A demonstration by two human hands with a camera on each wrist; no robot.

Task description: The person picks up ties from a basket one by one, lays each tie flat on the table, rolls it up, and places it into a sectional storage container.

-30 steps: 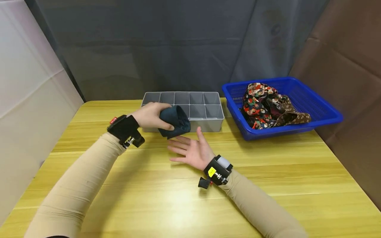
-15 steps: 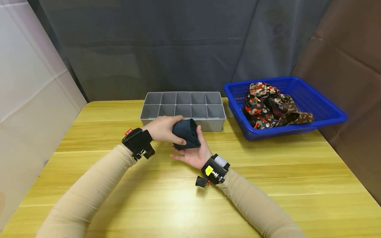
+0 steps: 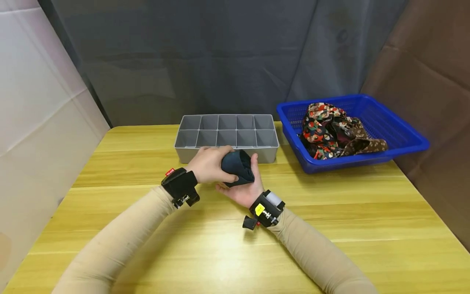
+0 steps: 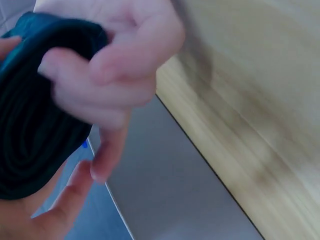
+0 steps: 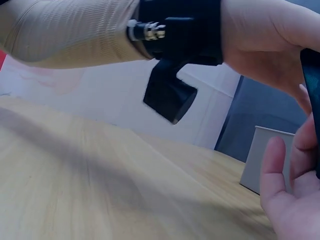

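A dark teal rolled cloth is held just above the wooden table, in front of the grey divided organizer. My left hand grips the roll from the left, fingers curled over it. My right hand cups it from below, palm up, thumb raised along its right side. In the left wrist view the rolled cloth shows its coiled end, with my left fingers wrapped over it and right-hand fingers beneath. The right wrist view catches only the cloth's edge above my right fingers.
The organizer's compartments look empty. A blue plastic basket at the back right holds several crumpled patterned cloths. A dark curtain hangs behind the table, a white panel stands at the left and a brown one at the right.
My left hand brought the rolled cloth down and towards me, from over the organizer into my right palm. My right hand, flat and open before, has closed up around it.
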